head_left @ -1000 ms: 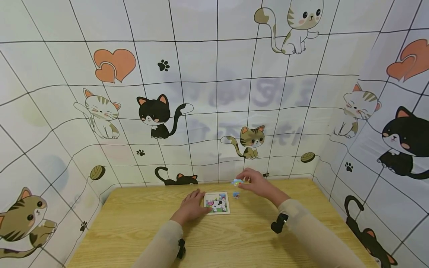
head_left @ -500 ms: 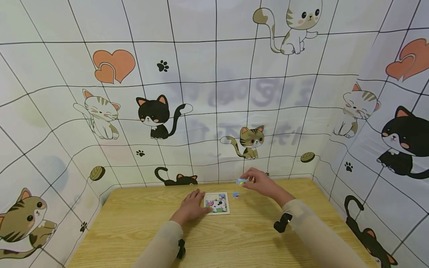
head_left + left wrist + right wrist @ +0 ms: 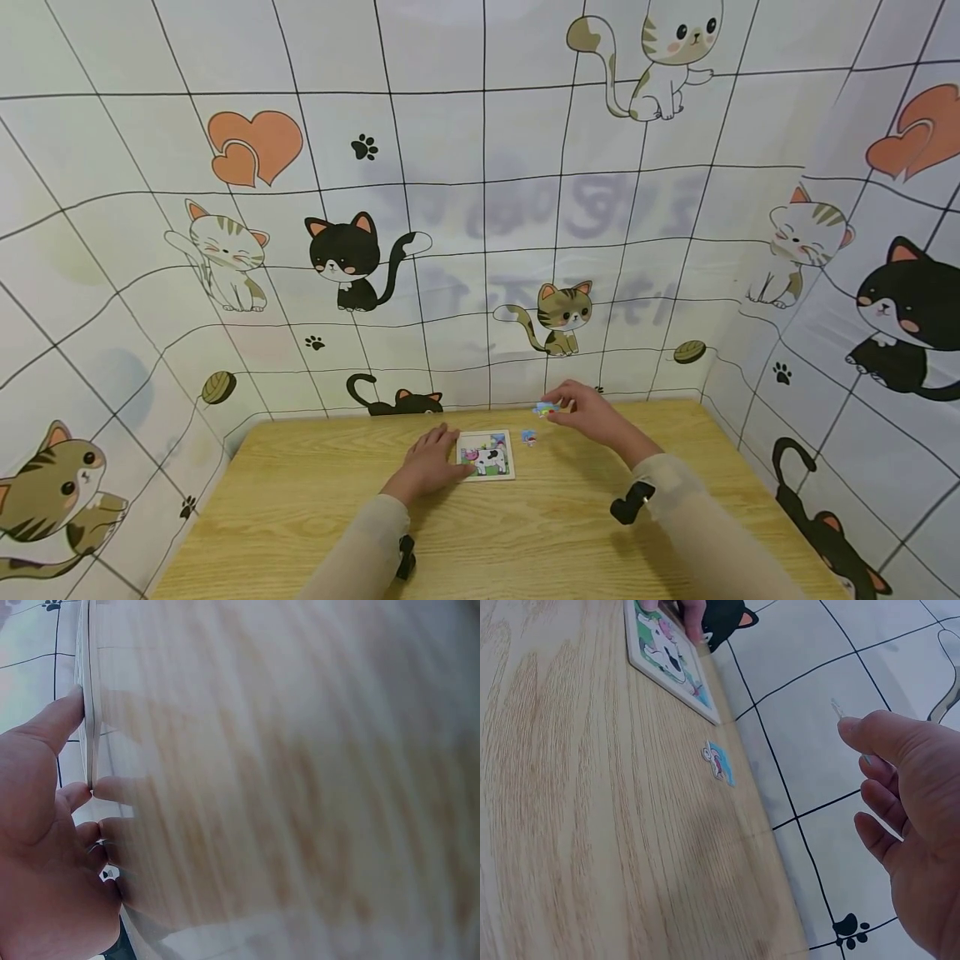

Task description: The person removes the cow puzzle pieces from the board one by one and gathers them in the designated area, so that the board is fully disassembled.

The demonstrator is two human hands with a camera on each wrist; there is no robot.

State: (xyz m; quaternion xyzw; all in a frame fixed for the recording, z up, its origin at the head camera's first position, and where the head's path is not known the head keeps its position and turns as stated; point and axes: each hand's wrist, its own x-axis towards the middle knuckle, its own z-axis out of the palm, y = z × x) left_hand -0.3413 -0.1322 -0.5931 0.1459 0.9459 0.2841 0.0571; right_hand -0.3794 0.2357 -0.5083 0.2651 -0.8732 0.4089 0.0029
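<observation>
Nearest stretches the pale brown, wood-grained bench (image 3: 517,542). Farther up it, the left hand (image 3: 429,467) lies along the left side of a square puzzle board with a cream rim (image 3: 493,478), its grip loose, thumb on the rim. The board shows a white cow with black patches and a pink muzzle on green. Just right of it lies a small loose jigsaw piece (image 3: 528,437), blue with white and reddish marks. Beyond, the right hand's (image 3: 588,414) narrow grip pinches a thin, light-blue puzzle piece (image 3: 543,409) with yellow and red, raised above the bench. Behind hangs white, black-gridded cat-print cloth (image 3: 450,208).
</observation>
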